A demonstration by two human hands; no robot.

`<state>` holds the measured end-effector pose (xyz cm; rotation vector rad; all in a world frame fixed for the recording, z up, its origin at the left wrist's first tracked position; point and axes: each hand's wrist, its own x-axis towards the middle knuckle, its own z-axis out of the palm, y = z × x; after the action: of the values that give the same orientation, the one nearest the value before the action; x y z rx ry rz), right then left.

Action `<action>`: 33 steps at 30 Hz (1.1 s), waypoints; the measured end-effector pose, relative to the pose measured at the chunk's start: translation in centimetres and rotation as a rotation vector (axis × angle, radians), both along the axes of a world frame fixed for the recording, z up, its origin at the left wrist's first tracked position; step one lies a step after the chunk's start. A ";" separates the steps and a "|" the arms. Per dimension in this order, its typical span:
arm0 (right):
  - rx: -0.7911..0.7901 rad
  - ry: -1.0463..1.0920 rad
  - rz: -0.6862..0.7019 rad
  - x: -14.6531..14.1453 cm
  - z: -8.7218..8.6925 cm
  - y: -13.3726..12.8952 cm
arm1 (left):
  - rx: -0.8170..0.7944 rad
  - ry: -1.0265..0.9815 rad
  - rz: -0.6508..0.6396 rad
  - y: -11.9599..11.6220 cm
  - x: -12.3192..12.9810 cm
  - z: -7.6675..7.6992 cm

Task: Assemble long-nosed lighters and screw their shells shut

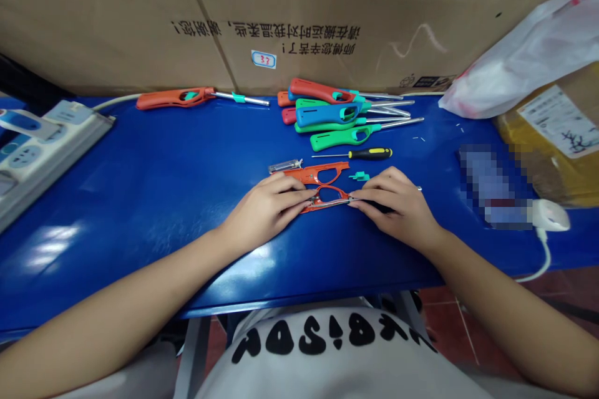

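Near the table's front, my left hand (269, 206) pinches the left end of an orange lighter half-shell (333, 189), with a small dark part at its fingertips. My right hand (397, 206) is closed on the metal lighter tube at the shell's right end; the tube's tip (420, 188) shows beyond the fingers. A thin wire or rod runs along the shell between both hands. Just behind lies the other orange half-shell (318, 173), beside a clear fuel tank (284, 166). A teal trigger piece (359, 176) rests close to my right fingers.
Behind the hands lie a yellow-black screwdriver (369, 154) and a pile of assembled lighters (327, 113). Another orange lighter (175, 98) is at the back left. A power strip (47, 143) stands left; a blurred phone-like object (491, 187) and plastic bag (519, 56) are right. A cardboard box (140, 31) walls the back.
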<state>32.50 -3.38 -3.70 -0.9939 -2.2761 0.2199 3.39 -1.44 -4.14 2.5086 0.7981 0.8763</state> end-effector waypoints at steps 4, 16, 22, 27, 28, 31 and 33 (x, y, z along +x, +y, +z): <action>-0.008 0.000 0.031 0.2 0.1 -0.2 | 0.026 0.002 0.000 0.1 -0.1 -0.1; -0.039 -0.089 0.056 1.1 -0.1 -0.4 | 0.054 -0.026 -0.023 0.4 -0.1 -0.2; -0.004 -0.169 0.028 1.2 0.1 -0.6 | 0.067 -0.001 -0.014 0.4 -0.1 -0.3; 0.004 -0.214 0.026 1.3 0.3 -0.5 | 0.066 -0.005 -0.019 0.4 0.0 -0.4; 0.002 -0.227 0.026 1.3 0.4 -0.5 | 0.065 -0.009 -0.021 0.4 0.0 -0.3; 0.003 -0.279 0.036 1.1 0.7 -0.6 | 0.062 -0.016 -0.023 0.4 0.1 -0.2; 0.001 -0.306 0.044 0.9 0.9 -0.6 | 0.054 -0.016 -0.018 0.4 0.1 -0.2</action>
<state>33.38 -4.00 -2.84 -1.0358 -2.5750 0.0898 3.45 -1.07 -4.32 2.5485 0.7546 0.9222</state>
